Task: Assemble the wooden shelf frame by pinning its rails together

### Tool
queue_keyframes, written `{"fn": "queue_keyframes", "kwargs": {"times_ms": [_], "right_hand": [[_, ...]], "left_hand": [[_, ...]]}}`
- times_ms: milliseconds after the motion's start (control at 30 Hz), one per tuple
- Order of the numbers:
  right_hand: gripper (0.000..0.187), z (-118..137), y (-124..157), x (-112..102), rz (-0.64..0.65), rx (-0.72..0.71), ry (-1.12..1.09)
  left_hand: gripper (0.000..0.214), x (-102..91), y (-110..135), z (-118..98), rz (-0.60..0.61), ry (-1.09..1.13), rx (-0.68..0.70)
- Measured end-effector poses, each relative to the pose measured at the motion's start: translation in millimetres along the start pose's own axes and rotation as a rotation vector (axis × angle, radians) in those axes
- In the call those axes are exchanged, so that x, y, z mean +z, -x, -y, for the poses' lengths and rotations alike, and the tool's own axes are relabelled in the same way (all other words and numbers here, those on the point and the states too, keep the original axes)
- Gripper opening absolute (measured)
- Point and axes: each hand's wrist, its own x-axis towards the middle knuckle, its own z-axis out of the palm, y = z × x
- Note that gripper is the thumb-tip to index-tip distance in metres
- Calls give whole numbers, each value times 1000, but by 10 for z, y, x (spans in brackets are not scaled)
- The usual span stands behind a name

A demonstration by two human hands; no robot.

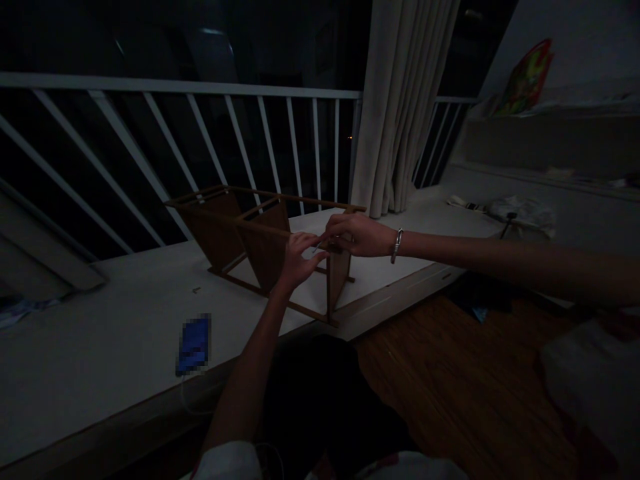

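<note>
A small brown wooden rack (250,233) made of panels and thin rails stands on a low white platform (100,320). Both hands meet at the top of its nearest upright panel (337,273). My left hand (297,257) has its fingers pinched together around a small thin metal piece that I cannot make out in the dim light. My right hand (355,235), with a metal bracelet on the wrist, curls its fingers over the top edge of that panel and touches the same spot.
A blue phone (193,345) with a cable lies on the platform near its front edge. White railing (200,133) and a curtain (400,107) stand behind. Cloth and small items (520,213) lie at right. Dark wood floor (450,387) is below.
</note>
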Motion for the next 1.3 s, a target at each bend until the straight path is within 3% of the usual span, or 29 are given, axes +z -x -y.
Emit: {"fn": "queue_keyframes", "kwargs": {"times_ms": [467, 667, 867, 1300], "right_hand": [[37, 75, 89, -13, -99, 133, -119], [31, -6, 155, -20, -88, 65, -147], [29, -80, 173, 30, -171, 87, -135], [28, -261, 33, 180, -240, 15, -5]], "left_hand": [[27, 1, -5, -27, -6, 33, 16], [35, -3, -3, -26, -25, 46, 52], [36, 3, -11, -11, -42, 55, 99], [34, 24, -7, 18, -70, 72, 112]]}}
